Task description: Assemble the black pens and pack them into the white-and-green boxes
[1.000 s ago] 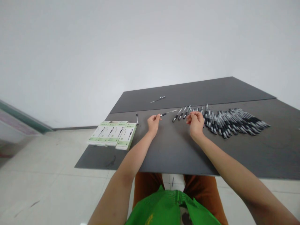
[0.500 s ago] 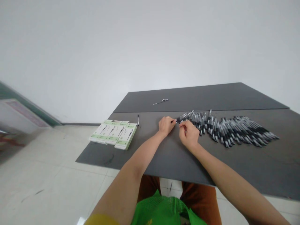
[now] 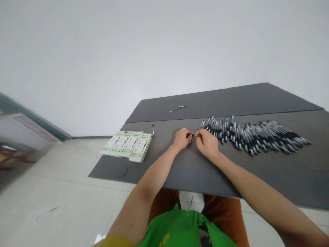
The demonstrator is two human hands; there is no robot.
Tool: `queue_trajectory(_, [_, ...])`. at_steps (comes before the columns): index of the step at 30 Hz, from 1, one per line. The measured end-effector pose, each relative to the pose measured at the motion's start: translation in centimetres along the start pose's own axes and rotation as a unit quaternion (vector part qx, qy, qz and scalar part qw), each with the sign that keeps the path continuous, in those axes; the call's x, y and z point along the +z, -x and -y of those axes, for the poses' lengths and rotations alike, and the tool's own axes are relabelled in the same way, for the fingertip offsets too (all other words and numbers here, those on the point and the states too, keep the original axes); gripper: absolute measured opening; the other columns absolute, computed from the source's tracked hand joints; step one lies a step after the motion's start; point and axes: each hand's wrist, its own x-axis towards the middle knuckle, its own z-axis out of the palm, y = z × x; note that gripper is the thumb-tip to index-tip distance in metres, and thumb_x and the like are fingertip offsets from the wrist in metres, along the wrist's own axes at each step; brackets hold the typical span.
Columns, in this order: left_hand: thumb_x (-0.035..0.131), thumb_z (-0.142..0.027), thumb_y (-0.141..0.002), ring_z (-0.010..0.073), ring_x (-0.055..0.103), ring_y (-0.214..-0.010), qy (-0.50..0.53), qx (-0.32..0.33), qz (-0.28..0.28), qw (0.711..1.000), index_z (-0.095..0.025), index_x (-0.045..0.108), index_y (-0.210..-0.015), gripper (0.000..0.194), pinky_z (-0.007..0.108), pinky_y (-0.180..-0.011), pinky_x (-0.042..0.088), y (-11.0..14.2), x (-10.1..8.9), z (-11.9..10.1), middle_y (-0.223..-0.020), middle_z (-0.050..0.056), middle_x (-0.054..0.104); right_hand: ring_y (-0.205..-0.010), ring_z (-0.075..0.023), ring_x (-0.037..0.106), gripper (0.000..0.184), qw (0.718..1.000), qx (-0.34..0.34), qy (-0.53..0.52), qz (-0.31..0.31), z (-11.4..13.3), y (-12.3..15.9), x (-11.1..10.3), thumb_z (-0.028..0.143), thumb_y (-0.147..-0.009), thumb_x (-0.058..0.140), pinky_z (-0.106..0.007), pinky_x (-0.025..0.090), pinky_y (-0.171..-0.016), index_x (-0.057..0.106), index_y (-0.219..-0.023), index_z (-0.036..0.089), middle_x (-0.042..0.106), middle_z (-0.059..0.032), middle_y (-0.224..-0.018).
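My left hand (image 3: 183, 138) is closed in a pinch over the dark table. Its fingertips almost meet those of my right hand (image 3: 207, 142), which is pinched as well. Whatever sits between the fingers is too small to make out. Just beyond and to the right of my right hand lie many black-and-clear gel pens (image 3: 269, 137), spread in a long uneven row. Part of the row's near left end is hidden behind that hand.
Flat green-and-white pen boxes (image 3: 140, 147) overlap at the table's left side. A single pen (image 3: 153, 129) lies beside them. Farther back, a disassembled pen with a thin refill (image 3: 177, 109) rests on the rear dark panel (image 3: 218, 99), which meets a white wall.
My right hand has moved slightly left, bringing its fingertips up to those of my left hand. The view has shifted a little, and the pens and boxes appear to stay put.
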Motion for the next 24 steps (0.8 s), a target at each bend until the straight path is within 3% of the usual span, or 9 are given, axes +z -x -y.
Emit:
queue_trajectory(3, [0.054,-0.013,-0.082,0.0209,0.061,-0.095,-0.036,-0.027,-0.027,0.999,-0.021,0.076,-0.093,0.026,0.032,-0.090,0.047,-0.2,-1.7,1.8,-0.099,0.008,0.070,-0.075,-0.0186,0.061,0.017,1.000,0.000,0.005,0.021,-0.3,0.0,0.3,0.018,-0.082,0.045,-0.027,0.039,-0.067,0.062,-0.086,0.020,0.069,-0.0053,-0.084])
queue_trajectory(5, [0.053,-0.014,-0.083,0.0224,0.060,-0.101,-0.087,-0.082,-0.077,0.990,-0.020,0.076,-0.093,0.026,0.033,-0.093,0.045,-0.5,-3.9,3.6,-0.103,0.009,0.070,-0.073,-0.0182,0.061,0.017,0.999,0.007,0.009,0.036,-0.4,-0.1,0.5,0.017,-0.081,0.046,-0.027,0.038,-0.065,0.062,-0.085,0.020,0.068,-0.0049,-0.081])
queue_trajectory(7, [0.049,-0.015,-0.086,0.0208,0.062,-0.100,-0.129,-0.167,-0.139,0.968,-0.019,0.074,-0.099,0.028,0.031,-0.092,0.045,-0.8,-6.8,5.6,-0.104,0.010,0.070,-0.068,-0.0174,0.059,0.017,0.998,0.020,0.013,0.052,-0.4,-0.1,0.5,0.018,-0.081,0.046,-0.027,0.036,-0.063,0.063,-0.084,0.021,0.067,-0.0041,-0.077])
queue_trajectory(9, [0.043,-0.020,-0.092,0.0230,0.061,-0.104,-0.199,-0.274,-0.185,0.923,-0.017,0.069,-0.110,0.032,0.034,-0.092,0.045,-1.0,-9.7,7.5,-0.110,0.013,0.068,-0.064,-0.0167,0.058,0.017,0.997,0.029,0.016,0.066,-0.4,-0.1,0.5,0.019,-0.081,0.046,-0.027,0.036,-0.062,0.063,-0.084,0.021,0.067,-0.0034,-0.075])
queue_trajectory(11, [0.046,-0.025,-0.093,0.0292,0.059,-0.112,-0.261,-0.353,-0.142,0.887,-0.013,0.067,-0.112,0.030,0.042,-0.094,0.044,-1.1,-12.0,8.9,-0.114,0.018,0.067,-0.064,-0.0167,0.058,0.017,0.996,0.033,0.021,0.078,-0.5,-0.1,0.6,0.019,-0.081,0.046,-0.027,0.036,-0.062,0.063,-0.084,0.021,0.068,-0.0031,-0.075])
queue_trajectory(13, [0.059,-0.027,-0.086,0.0361,0.058,-0.114,-0.284,-0.392,-0.091,0.870,-0.009,0.067,-0.106,0.028,0.051,-0.094,0.042,-1.3,-13.4,9.9,-0.113,0.023,0.066,-0.067,-0.0174,0.060,0.017,0.995,0.031,0.027,0.090,-0.6,-0.1,0.7,0.019,-0.081,0.046,-0.027,0.036,-0.063,0.062,-0.084,0.021,0.069,-0.0033,-0.077])
queue_trajectory(15, [0.071,-0.024,-0.075,0.0380,0.061,-0.110,-0.279,-0.402,-0.050,0.871,-0.009,0.070,-0.096,0.025,0.053,-0.092,0.043,-1.5,-13.7,10.5,-0.108,0.024,0.068,-0.069,-0.0180,0.062,0.017,0.994,0.029,0.031,0.104,-0.7,0.0,0.9,0.018,-0.081,0.046,-0.027,0.036,-0.063,0.062,-0.084,0.021,0.070,-0.0035,-0.079])
queue_trajectory(18, [0.077,-0.024,-0.068,0.0347,0.065,-0.106,-0.267,-0.402,0.007,0.876,-0.016,0.072,-0.082,0.017,0.047,-0.089,0.047,-2.0,-13.0,10.7,-0.103,0.021,0.071,-0.069,-0.0182,0.062,0.017,0.991,0.025,0.038,0.125,-0.8,0.0,1.1,0.018,-0.081,0.046,-0.027,0.035,-0.062,0.063,-0.084,0.021,0.070,-0.0036,-0.080])
queue_trajectory(24, [0.064,-0.037,-0.080,0.0412,0.060,-0.113,-0.260,-0.440,0.041,0.858,-0.016,0.074,-0.094,0.027,0.056,-0.091,0.041,-3.5,-10.2,9.1,-0.116,0.026,0.067,-0.069,-0.0184,0.062,0.017,0.993,0.025,0.042,0.110,-0.8,-0.2,0.8,0.019,-0.081,0.046,-0.027,0.036,-0.061,0.062,-0.083,0.022,0.070,-0.0033,-0.078])
